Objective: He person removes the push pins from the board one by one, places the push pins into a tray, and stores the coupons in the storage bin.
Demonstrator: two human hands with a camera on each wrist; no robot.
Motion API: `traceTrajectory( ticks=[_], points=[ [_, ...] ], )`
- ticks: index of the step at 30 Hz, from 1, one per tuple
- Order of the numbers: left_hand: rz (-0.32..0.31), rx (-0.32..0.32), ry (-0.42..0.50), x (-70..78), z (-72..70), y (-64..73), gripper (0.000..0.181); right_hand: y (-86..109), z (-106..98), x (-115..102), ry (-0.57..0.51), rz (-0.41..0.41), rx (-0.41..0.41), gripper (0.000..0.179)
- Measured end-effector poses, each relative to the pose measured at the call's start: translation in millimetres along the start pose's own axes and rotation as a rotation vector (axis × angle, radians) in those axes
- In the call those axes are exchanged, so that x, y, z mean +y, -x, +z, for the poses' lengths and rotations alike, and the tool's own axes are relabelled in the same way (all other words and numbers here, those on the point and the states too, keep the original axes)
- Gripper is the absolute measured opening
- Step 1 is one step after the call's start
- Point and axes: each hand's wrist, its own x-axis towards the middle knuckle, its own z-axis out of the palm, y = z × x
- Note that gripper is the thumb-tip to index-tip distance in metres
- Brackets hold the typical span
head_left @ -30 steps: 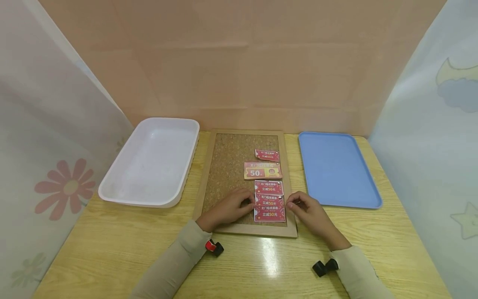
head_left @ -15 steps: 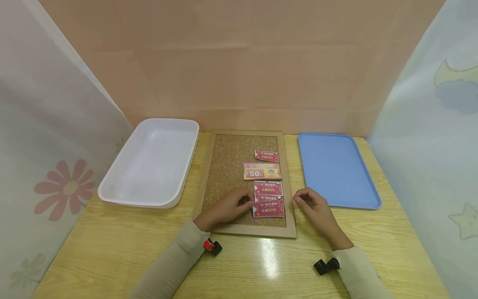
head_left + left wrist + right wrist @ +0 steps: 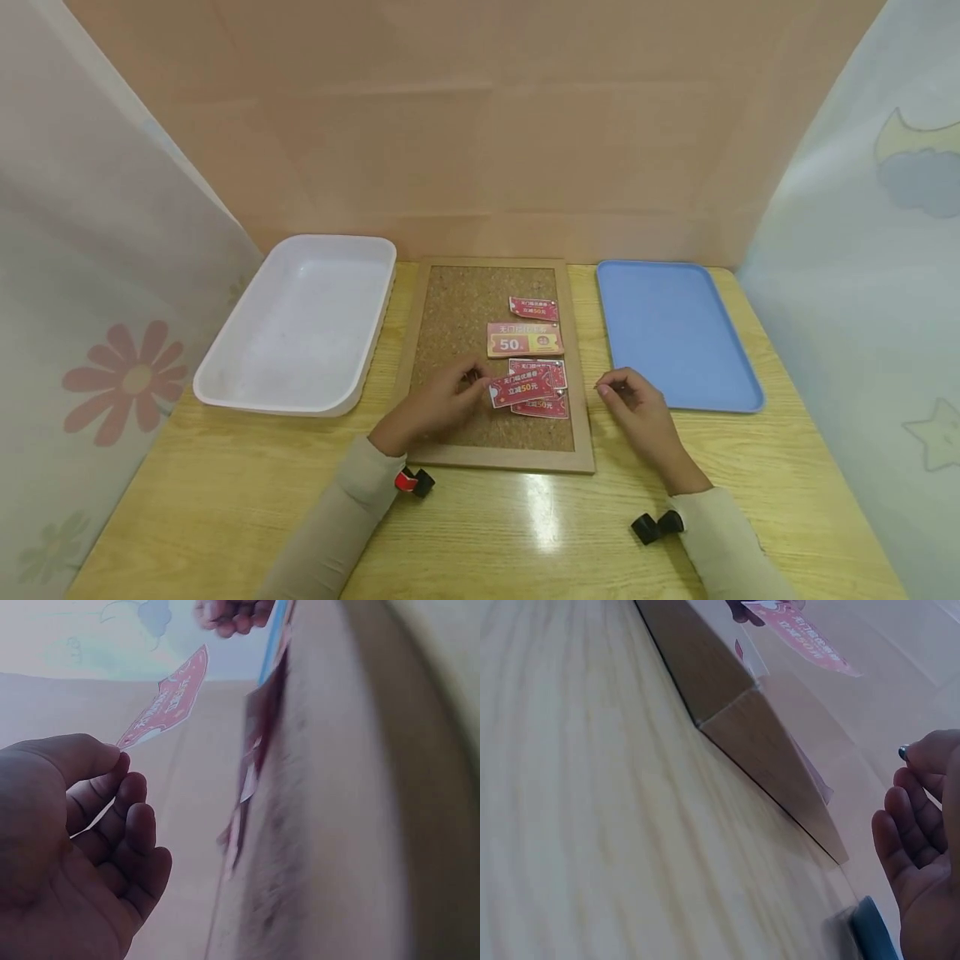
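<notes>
My left hand [image 3: 442, 404] pinches a red paper coupon [image 3: 522, 387] by its left end, between thumb and index finger. The left wrist view has this coupon raised off the cork board [image 3: 457, 333]. Partly covered by it in the head view are other red coupons [image 3: 543, 408] on the board. Farther up lie a yellow-and-red coupon [image 3: 525, 342] and a small red coupon [image 3: 534, 309], with pins at their right ends. My right hand [image 3: 637, 417], right of the board, holds a small shiny thumbtack [image 3: 903, 752] between thumb and index finger.
A deep white tub [image 3: 352, 379] stands left of the wood-framed board. To its right, a flat blue tray [image 3: 675, 333] lies on the wooden table [image 3: 480, 533]. Fabric hangs along the back and both sides.
The lowest coupon has come up off the board in my left hand, tilted and shifted upward and left. My right hand has drawn away rightward from the board with the thumbtack.
</notes>
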Motion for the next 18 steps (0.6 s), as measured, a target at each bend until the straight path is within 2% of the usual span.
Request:
traceTrajectory(
  ticks=[5, 9, 14, 18],
  points=[
    [-0.004, 0.057, -0.043, 1.6, -14.4, 1.7, 0.02, 0.6, -2.4, -18.5, 0.1, -0.026, 0.051, 0.01],
    [0.009, 0.104, -0.083, 4.1, -26.8, 4.7, 0.019, 0.3, -4.2, -21.8, 0.178, -0.054, 0.087, 0.011],
    [0.04, 0.187, -0.132, 4.3, -40.3, 7.1, 0.014, -0.7, -7.1, -20.8, 0.197, -0.075, 0.121, 0.014],
    [0.049, 0.226, -0.141, 3.3, -46.9, 9.0, 0.013, -0.6, -8.8, -20.8, 0.19, -0.068, 0.143, 0.014]
  ],
)
